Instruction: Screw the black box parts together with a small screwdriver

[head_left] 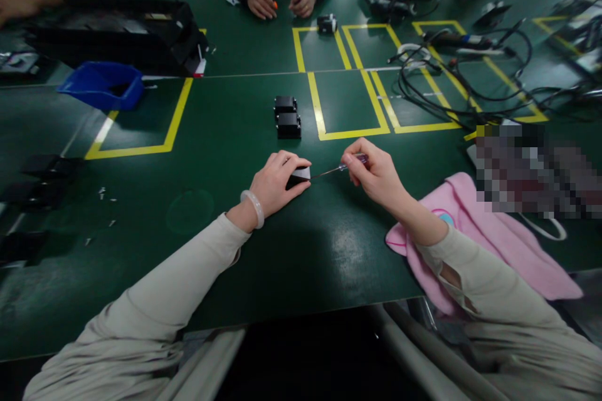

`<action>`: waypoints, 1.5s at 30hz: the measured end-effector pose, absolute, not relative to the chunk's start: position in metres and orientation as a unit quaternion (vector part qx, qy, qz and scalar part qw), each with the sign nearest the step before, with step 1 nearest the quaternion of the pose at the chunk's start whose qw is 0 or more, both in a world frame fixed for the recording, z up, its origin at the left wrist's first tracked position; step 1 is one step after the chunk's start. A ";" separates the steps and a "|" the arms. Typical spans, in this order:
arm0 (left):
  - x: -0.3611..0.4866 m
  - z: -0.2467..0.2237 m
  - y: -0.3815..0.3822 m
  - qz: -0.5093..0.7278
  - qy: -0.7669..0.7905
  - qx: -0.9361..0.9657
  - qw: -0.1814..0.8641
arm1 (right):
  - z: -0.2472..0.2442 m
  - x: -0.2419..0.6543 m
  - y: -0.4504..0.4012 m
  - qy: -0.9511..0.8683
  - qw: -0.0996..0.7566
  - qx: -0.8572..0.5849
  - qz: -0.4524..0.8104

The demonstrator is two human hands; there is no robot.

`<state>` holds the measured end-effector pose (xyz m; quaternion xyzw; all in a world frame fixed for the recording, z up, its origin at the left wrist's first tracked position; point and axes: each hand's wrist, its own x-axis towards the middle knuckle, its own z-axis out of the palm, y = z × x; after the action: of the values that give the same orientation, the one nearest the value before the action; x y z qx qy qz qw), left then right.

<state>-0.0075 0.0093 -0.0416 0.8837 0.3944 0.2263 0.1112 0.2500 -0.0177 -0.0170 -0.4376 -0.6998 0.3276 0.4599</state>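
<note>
On the green table my left hand [275,183] is closed around a small black box-shaped part [299,175], thumb along its near side and fingers over its far side. My right hand [373,166] grips the handle of a screwdriver [347,165], whose thin shaft points left. Its tip meets the right end of the black part; the exact contact point is too small to make out. Just beyond my hands stand two similar black parts, the nearer one [288,126] close against the farther one [285,104]. Several loose screws [111,200] lie to the left.
A blue scoop-like bin [106,84] and a long black tray [117,37] occupy the back left. More black parts [37,191] sit at the left edge. On the right are a pink cloth [463,225] and tangled cables [451,88]. A co-worker's hands [282,1] rest opposite.
</note>
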 end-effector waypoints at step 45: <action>-0.008 -0.043 0.010 0.232 0.384 0.887 0.106 | -0.019 0.250 -0.018 -0.697 0.480 -0.423 0.325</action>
<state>-0.0076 0.0101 -0.0429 0.8871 0.3844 0.2325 0.1063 0.2495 -0.0178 -0.0188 -0.4226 -0.6965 0.3248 0.4804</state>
